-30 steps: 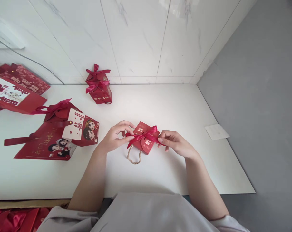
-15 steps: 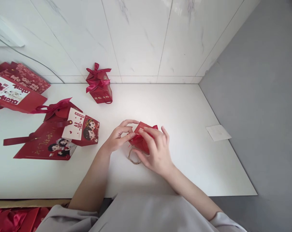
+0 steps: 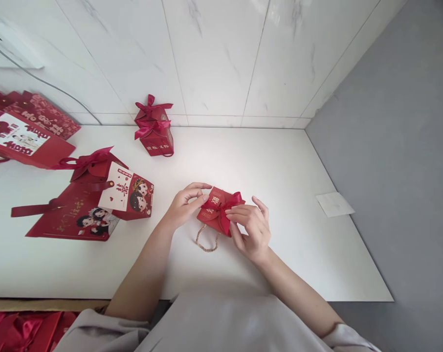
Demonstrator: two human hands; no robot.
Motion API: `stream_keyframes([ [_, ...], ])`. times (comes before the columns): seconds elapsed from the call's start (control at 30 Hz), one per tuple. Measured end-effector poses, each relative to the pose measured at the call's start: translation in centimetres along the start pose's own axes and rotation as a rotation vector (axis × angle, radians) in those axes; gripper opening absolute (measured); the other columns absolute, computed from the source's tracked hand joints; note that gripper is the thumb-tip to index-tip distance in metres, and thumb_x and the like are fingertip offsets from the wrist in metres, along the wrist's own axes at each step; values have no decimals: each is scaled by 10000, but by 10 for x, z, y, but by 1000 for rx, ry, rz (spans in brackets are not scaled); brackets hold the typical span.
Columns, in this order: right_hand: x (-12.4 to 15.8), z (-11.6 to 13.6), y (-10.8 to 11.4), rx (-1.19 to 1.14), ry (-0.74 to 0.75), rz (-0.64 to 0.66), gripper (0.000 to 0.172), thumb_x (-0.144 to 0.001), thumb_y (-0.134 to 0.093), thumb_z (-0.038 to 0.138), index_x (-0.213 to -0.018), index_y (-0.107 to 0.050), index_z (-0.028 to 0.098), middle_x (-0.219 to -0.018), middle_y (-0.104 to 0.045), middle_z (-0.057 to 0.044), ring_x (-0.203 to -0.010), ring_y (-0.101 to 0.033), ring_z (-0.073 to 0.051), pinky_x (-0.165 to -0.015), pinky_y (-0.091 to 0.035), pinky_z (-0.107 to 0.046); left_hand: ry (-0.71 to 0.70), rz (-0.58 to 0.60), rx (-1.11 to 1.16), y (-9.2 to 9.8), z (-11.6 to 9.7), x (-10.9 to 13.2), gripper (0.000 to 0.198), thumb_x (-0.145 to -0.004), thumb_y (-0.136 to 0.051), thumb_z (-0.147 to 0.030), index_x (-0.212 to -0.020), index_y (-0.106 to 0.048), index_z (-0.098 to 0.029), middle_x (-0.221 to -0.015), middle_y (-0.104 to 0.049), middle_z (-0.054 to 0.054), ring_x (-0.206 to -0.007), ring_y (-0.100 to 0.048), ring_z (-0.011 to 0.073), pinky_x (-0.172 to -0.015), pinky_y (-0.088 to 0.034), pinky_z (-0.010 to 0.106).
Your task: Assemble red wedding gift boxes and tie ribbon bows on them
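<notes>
A small red gift box (image 3: 211,222) with gold lettering lies on the white table in front of me. Across its top runs a red satin ribbon (image 3: 233,199), tied in a bow near the middle. A twisted rope handle (image 3: 207,250) sticks out from the near side. My left hand (image 3: 185,204) grips the box's left edge, thumb on the ribbon's end of the top and fingers round the far side. At the right, my right hand (image 3: 251,227) has its fingertips closed around a tail of the bow; the exact pinch is partly hidden.
Two red boxes with bows (image 3: 154,134) stand by the tiled wall. To the left are a red bag with cartoon figures (image 3: 69,210), a red box with a cartoon couple (image 3: 128,193) and more red packages (image 3: 34,132). A white paper (image 3: 335,204) lies at the right edge.
My right hand has drawn back to the right from over the box top, uncovering the lettering and bow. My left hand keeps its place at the left edge. The view has shifted slightly.
</notes>
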State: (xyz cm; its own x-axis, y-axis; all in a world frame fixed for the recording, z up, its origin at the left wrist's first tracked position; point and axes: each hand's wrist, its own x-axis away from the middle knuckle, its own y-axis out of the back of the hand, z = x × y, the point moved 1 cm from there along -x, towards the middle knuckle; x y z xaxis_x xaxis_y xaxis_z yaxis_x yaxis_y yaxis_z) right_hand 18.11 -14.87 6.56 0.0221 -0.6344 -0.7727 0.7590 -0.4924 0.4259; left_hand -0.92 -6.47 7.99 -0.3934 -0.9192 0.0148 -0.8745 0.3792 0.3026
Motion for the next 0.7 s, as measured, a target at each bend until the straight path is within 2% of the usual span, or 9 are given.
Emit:
stream_keyframes([
  [0.1,1,-1,-2,-39,96,45,250,-805,-632,109,-984,-584,276,-905,-738,20,-883,-681,-182,-1044,-397,-470,48,-20,78,-4,0,0,327,-884,-546,-445,-734,-647,-172,-1218,-608,95,-1142,-569,248,-969,-463,386],
  [0.27,1,-1,-5,-20,159,239,135,-817,-643,221,-939,-641,277,-1129,-681,-8,-1115,-590,-214,-1087,-366,-464,66,-41,118,-9,-5,1,312,-916,-502,-443,-978,-671,-189,-1141,-648,76,-1101,-588,224,-983,-448,364],
  [0.3,1,-1,-5,-17,160,265,113,-822,-636,234,-925,-651,281,-1160,-666,-8,-1150,-568,-219,-1101,-350,-470,66,-45,107,-9,-6,2,315,-921,-490,-448,-973,-660,-189,-1127,-653,73,-1091,-593,222,-984,-445,369],
  [0.37,-1,-1,-4,-17,167,292,87,-827,-629,251,-895,-667,288,-1205,-641,-8,-1193,-537,-231,-1119,-321,-485,50,-64,46,-9,-9,3,293,-898,-525,-454,-828,-614,-183,-1109,-653,71,-1106,-585,230,-985,-438,380],
  [0.43,-4,-1,-1,-25,168,305,80,-828,-629,265,-884,-681,292,-1249,-613,-16,-1222,-512,-248,-1133,-284,-513,8,-55,-48,-8,-12,5,321,-816,-645,-431,-680,-492,-183,-1132,-634,68,-1151,-558,247,-985,-433,389],
  [0.5,-8,-2,4,-59,153,326,97,-838,-622,292,-907,-689,299,-1284,-587,-22,-1239,-496,-268,-1144,-241,-544,-40,-10,-125,-7,-16,7,402,-720,-745,-392,-648,-405,-189,-1174,-609,71,-1184,-534,263,-986,-432,407],
  [0.57,-13,-5,11,-107,96,339,129,-854,-604,323,-952,-683,295,-1251,-597,-38,-1198,-526,-271,-1134,-244,-551,-71,29,-163,-7,-20,9,420,-678,-776,-382,-665,-400,-194,-1212,-587,79,-1194,-527,274,-991,-433,434],
  [0.6,-16,-8,15,-122,33,326,138,-867,-590,332,-964,-673,280,-1188,-620,-53,-1140,-559,-262,-1107,-292,-534,-78,33,-176,-7,-21,10,414,-673,-778,-386,-674,-411,-195,-1225,-579,84,-1202,-522,280,-995,-432,445],
  [0.7,-23,-20,28,-101,-297,291,179,-922,-523,367,-879,-620,223,-887,-652,-63,-853,-615,-214,-875,-458,-409,-76,28,-217,-7,-22,12,396,-669,-779,-413,-686,-446,-197,-1254,-560,89,-1235,-496,296,-985,-440,455],
])
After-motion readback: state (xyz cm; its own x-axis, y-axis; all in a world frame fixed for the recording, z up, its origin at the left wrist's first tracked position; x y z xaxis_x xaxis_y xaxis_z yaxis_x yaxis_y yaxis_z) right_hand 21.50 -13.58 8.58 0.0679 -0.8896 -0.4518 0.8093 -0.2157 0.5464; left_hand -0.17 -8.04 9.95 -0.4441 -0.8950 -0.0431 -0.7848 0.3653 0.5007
